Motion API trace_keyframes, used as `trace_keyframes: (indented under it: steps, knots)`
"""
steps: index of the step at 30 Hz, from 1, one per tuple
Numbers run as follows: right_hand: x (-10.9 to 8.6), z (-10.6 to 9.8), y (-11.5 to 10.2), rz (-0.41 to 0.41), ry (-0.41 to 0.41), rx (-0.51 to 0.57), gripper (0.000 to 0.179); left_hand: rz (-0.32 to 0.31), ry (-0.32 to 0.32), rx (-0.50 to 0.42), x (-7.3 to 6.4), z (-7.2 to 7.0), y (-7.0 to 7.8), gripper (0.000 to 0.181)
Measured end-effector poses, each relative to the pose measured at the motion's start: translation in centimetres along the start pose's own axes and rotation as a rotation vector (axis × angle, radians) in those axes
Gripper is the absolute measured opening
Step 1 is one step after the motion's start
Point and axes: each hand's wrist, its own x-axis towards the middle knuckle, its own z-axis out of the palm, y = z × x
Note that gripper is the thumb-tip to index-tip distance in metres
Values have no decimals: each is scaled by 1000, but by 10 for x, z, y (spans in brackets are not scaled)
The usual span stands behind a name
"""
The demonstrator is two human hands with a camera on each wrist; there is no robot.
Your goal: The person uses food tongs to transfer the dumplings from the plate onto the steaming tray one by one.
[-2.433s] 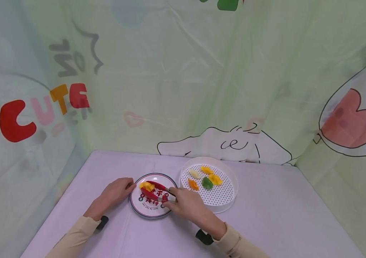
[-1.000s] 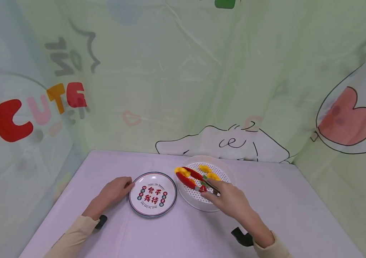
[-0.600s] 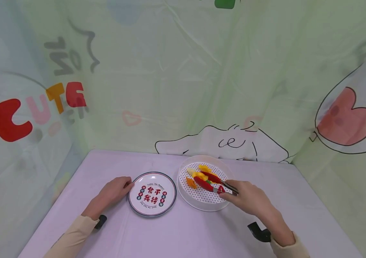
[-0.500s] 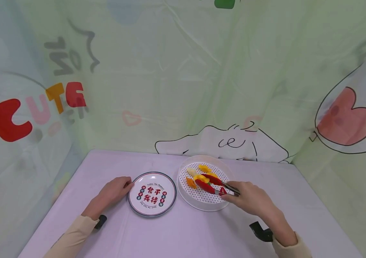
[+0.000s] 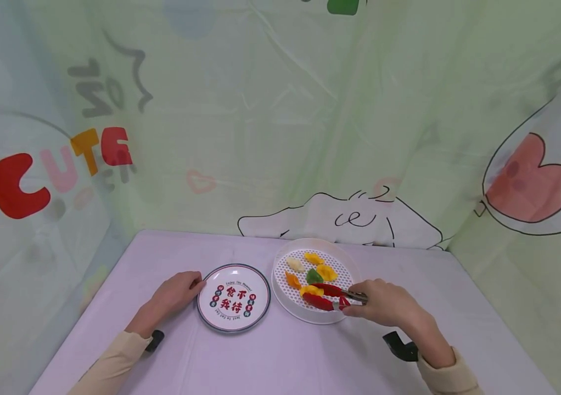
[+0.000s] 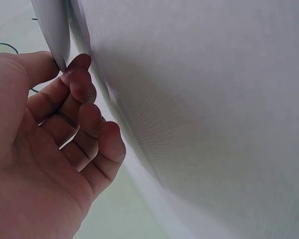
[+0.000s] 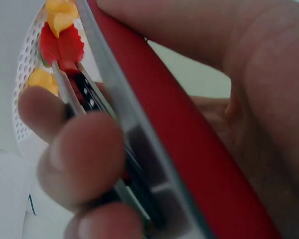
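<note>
My left hand [image 5: 174, 296] is at the left edge of a white plate [image 5: 258, 282] with red lettering. In the left wrist view the thumb and fingers pinch the plate's rim [image 6: 55, 30]. My right hand [image 5: 389, 304] grips metal tongs [image 5: 319, 302] with red tips; their red-covered handle [image 7: 164, 109] crosses the right wrist view. The tips lie on either side of a yellow dumpling-shaped piece [image 5: 312, 291], low over the front of a round white perforated steamer tray [image 5: 305, 315]. Nothing lies on the plate.
Behind the tongs, the tray also holds a green piece [image 5: 314, 276], an orange piece [image 5: 292, 280], a whitish piece [image 5: 295, 265] and two more yellow pieces, one [image 5: 327, 272] near the green. A pale cloth covers the table [image 5: 241, 362]; printed curtains [image 5: 280, 120] enclose it.
The yellow piece, first between the tongs over the plate, has gone right into the tray and then toward its front. My left hand has stayed at the plate's edge.
</note>
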Motion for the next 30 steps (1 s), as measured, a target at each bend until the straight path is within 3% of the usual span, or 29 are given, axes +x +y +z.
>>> trace_keyframes:
  steps: [10, 22, 30]
  knots:
    - [2, 0, 1, 2, -35, 24, 58, 4, 1, 14, 1, 3, -2, 16]
    - [-2, -2, 8, 13, -26, 12, 71, -2, 8, 20, 1, 2, -1, 16]
    - [-12, 7, 1, 19, 50, 192, 93, -1, 2, 14, 0, 1, 0, 16]
